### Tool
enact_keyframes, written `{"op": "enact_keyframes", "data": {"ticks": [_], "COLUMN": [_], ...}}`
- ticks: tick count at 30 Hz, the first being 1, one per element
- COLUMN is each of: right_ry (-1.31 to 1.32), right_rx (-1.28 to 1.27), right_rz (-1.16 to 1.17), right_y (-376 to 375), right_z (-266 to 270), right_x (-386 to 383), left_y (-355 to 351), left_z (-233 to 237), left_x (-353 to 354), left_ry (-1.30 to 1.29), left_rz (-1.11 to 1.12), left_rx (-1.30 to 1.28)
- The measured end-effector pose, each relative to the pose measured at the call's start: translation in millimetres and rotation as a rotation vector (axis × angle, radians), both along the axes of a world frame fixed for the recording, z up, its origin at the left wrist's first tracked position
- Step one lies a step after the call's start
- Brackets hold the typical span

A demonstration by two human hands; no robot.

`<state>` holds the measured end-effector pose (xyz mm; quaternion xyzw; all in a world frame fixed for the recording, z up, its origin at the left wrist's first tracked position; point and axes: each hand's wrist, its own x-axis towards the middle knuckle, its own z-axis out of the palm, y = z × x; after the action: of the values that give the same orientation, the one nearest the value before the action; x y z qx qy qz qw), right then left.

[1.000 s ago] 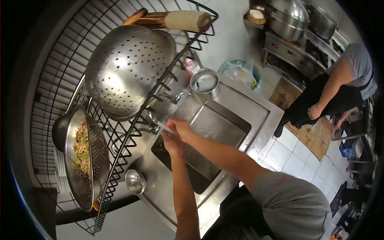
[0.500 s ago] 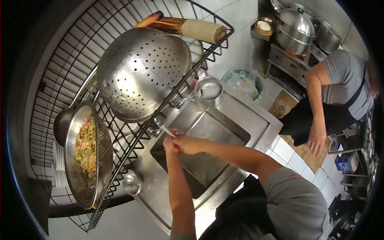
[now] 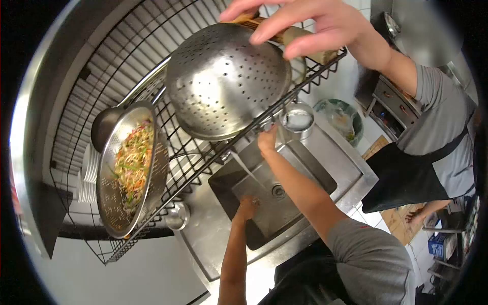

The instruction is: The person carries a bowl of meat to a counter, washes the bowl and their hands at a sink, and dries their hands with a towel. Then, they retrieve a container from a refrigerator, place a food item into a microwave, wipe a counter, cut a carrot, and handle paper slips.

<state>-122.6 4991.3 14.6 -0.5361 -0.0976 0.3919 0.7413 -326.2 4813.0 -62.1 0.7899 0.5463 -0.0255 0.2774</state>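
My left hand (image 3: 248, 207) is low inside the steel sink (image 3: 290, 223), below a thin stream of water (image 3: 246, 168) from a tap (image 3: 226, 154). Its fingers are blurred, and I see no object in it. My right hand (image 3: 267, 140) reaches to the back edge of the sink, its fingers closed at a metal tap fitting partly hidden by the wire rack (image 3: 203, 178). Next to that hand stands a metal pot (image 3: 297, 122). Above, another person's hand (image 3: 315, 28) stretches over an upturned colander (image 3: 229, 81) and a bamboo brush (image 3: 292, 38).
On the rack, a tilted colander (image 3: 104, 203) holds shredded vegetables or noodles (image 3: 134, 165), near stacked white plates (image 3: 87, 190). A ladle bowl (image 3: 177, 216) hangs lower left. A lined green bin (image 3: 358, 127) stands behind the sink. The other person (image 3: 432, 152) is at the right.
My hands have parted: the left went down into the sink, the right up toward the tap fitting. The other person's hand has risen over the rack. The view has shifted.
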Motion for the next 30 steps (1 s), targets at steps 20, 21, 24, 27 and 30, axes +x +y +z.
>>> {"op": "enact_keyframes", "data": {"ticks": [20,21,24,27,30], "right_ry": [-0.194,-0.868,-1.369,-1.254,-1.009], "right_rx": [0.339,0.032,-0.334,-0.254,0.212], "right_rz": [0.996,0.956,0.846,0.9,0.795], "right_y": [-175,-190,-248,-268,-288], "right_z": [22,-57,-102,-2,109], "right_x": [20,-9,-50,-32,-6], "left_y": [46,16,-18,-15,-6], "left_z": [22,-35,-5,93,153], "left_x": [2,-23,-28,-42,-44], "left_ry": [-0.31,0.259,0.171,-0.063,-0.3], "left_rz": [0.043,-0.475,-0.4,-0.428,-0.423], "left_rx": [0.277,0.481,-0.176,-0.09,-0.165]}}
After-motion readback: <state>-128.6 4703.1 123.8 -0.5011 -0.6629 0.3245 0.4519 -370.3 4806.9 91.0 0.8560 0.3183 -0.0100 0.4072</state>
